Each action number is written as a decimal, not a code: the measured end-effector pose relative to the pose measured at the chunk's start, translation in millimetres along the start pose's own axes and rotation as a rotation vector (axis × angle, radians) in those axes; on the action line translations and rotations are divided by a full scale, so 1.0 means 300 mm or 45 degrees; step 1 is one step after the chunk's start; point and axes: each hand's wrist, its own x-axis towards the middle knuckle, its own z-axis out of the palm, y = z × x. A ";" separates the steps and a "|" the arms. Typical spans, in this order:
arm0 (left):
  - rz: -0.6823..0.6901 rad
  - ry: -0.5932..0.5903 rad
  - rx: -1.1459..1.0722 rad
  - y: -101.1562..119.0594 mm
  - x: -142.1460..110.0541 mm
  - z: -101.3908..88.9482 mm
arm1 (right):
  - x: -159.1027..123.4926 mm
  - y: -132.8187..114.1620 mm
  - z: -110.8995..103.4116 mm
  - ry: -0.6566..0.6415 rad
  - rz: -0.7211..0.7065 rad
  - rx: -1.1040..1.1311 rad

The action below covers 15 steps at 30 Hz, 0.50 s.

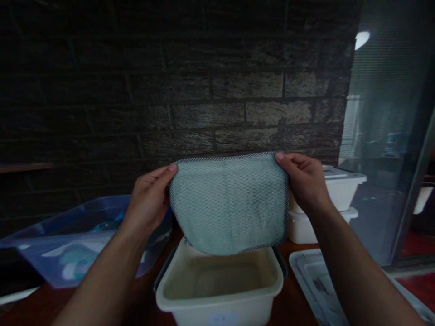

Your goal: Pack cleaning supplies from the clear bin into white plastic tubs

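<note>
A pale green textured cloth (231, 203) with a dark checked border hangs spread out between my hands. My left hand (149, 194) pinches its upper left corner between thumb and fingers. At the upper right corner, my right hand (304, 176) grips it the same way. Directly below the cloth stands a white plastic bin (217, 301) with dark side handles. Its visible inside shows nothing lying in it, though the cloth covers part of its far rim.
To the left is a translucent blue tub (41, 258) with bluish items inside. Stacked white lidded boxes (343, 190) stand at the right, behind a loose grey-white lid (312, 271). A dark brick wall (217, 90) rises behind, beside a glass panel (377, 181).
</note>
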 end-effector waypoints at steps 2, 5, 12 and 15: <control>-0.001 0.017 0.003 0.001 0.000 0.001 | -0.003 -0.008 0.000 -0.023 0.018 0.013; 0.000 0.033 0.019 0.010 -0.009 0.006 | -0.004 -0.015 -0.002 -0.044 0.047 0.063; 0.017 -0.030 0.028 0.025 -0.029 0.019 | -0.001 -0.014 -0.008 -0.099 0.132 0.218; 0.025 -0.073 0.098 0.016 -0.035 0.020 | -0.002 -0.003 -0.004 -0.113 0.131 0.177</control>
